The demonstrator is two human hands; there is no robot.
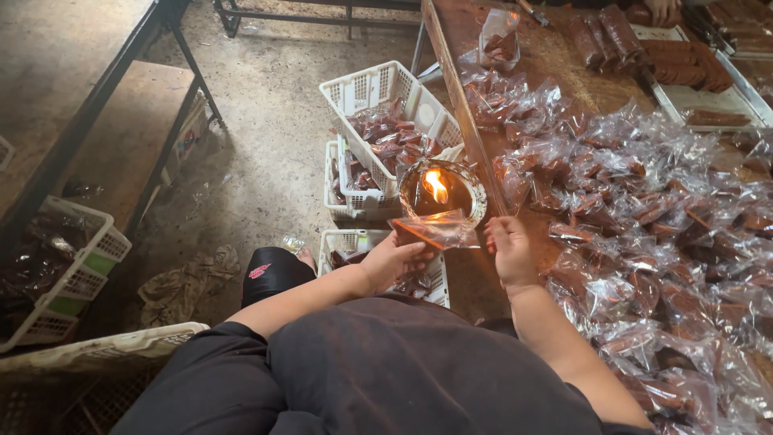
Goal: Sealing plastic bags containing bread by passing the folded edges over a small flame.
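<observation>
From the head view, your left hand point(392, 259) and right hand point(509, 248) each pinch an end of a clear packet point(435, 229) with a brown slab inside, both grips clamped on it. The packet sits just near of a flame point(436, 187) in a glass bowl point(477, 192) at the bench point(467, 48) edge. Filled packets point(644, 209) cover the bench to the right; white baskets point(378, 93) stand on the floor, far left of the flame

Dim daylight, glaring flame point(436, 186), edge distortion
</observation>
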